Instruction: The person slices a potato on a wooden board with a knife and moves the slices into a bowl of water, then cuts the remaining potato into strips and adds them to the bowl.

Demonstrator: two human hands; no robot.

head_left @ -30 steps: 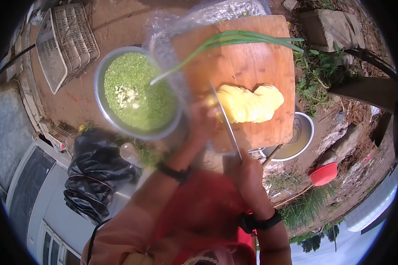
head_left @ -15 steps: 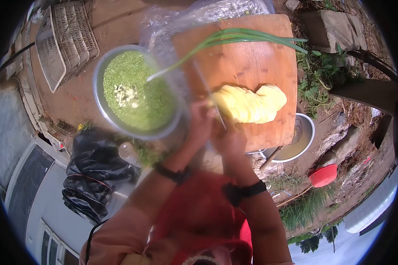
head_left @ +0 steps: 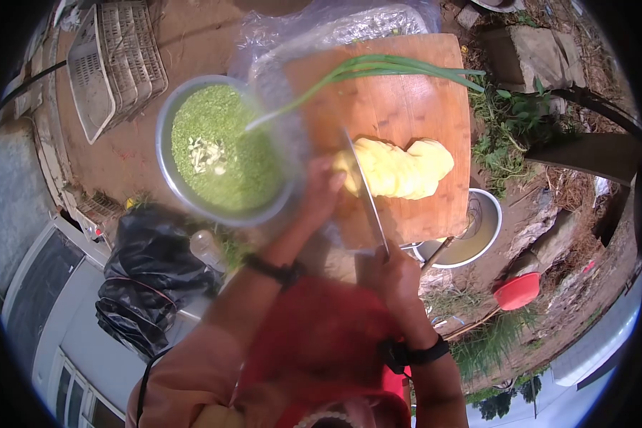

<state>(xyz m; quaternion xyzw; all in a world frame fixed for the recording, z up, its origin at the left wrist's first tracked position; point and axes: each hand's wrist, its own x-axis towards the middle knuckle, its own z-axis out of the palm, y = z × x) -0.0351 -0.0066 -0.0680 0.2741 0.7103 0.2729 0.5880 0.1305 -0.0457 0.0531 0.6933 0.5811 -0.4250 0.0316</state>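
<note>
One wooden cutting board (head_left: 399, 100), upper centre of the frame, bears scallions (head_left: 385, 64) above and sliced yellow potatoes (head_left: 406, 170) just right of centre, the left hand (head_left: 322, 189) gripping their left end, the right hand (head_left: 399, 277), apart and lower, clamped round a knife (head_left: 367, 187) set across them.

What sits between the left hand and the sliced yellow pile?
In the head view, the knife blade stands between the left hand and the yellow pile, with a yellow end piece on the hand's side.
</note>
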